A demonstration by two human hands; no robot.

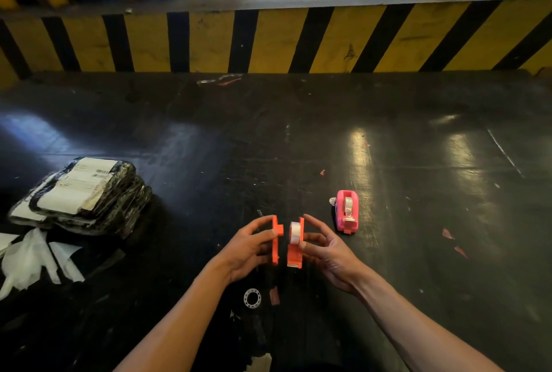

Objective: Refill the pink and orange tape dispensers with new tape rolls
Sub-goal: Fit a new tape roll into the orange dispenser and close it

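The orange tape dispenser is split into two halves, held a small gap apart above the black table. My left hand (pixel 249 247) grips the left half (pixel 276 240), which has a short hub sticking out toward the right. My right hand (pixel 324 247) grips the right half (pixel 297 244), and a white tape roll (pixel 295 232) sits in it. The pink tape dispenser (pixel 346 211) stands on the table just right of my hands, with a tape roll inside it. An empty clear tape core (pixel 252 298) lies on the table below my left wrist.
A stack of black plastic-wrapped parcels (pixel 82 195) with white labels lies at the left, with crumpled white wrapping (pixel 35 261) in front of it. A yellow and black striped barrier (pixel 268 39) runs along the table's far edge. Small scraps dot the table.
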